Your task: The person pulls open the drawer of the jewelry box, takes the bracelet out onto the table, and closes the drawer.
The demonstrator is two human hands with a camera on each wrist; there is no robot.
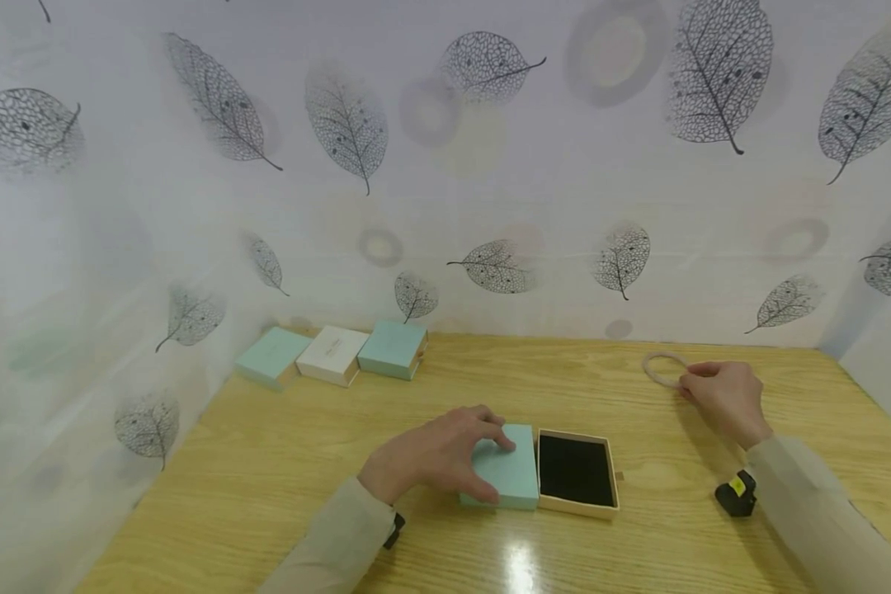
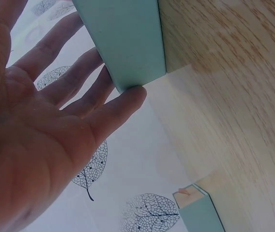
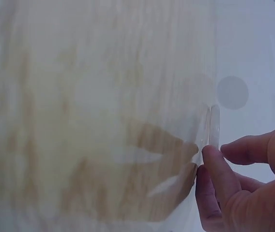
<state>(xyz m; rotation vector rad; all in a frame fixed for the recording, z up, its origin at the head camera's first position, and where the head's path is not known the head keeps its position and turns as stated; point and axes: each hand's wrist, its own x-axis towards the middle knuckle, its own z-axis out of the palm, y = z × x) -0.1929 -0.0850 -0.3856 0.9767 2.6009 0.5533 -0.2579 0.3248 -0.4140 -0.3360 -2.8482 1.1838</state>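
My left hand [image 1: 445,454] spans a mint-green box cover [image 1: 516,470] on the table, thumb at its near edge and forefinger on top. In the left wrist view, the little finger of the left hand [image 2: 45,125] bends round a corner of the mint cover [image 2: 128,43]. Right beside the cover lies its cream-edged drawer [image 1: 615,470], lined in black, with a small tab on its right side. Farther right, my right hand [image 1: 728,400] pinches a pale bangle [image 1: 646,365] between thumb and fingers. The right wrist view shows the bangle [image 3: 214,125] edge-on above the right hand [image 3: 249,183].
Three small boxes stand in a row at the back left: a mint one [image 1: 273,355], a white one [image 1: 332,353] and another mint one [image 1: 393,348]. A leaf-patterned sheet [image 1: 445,206] hangs behind the glossy wood-grain table [image 1: 304,462].
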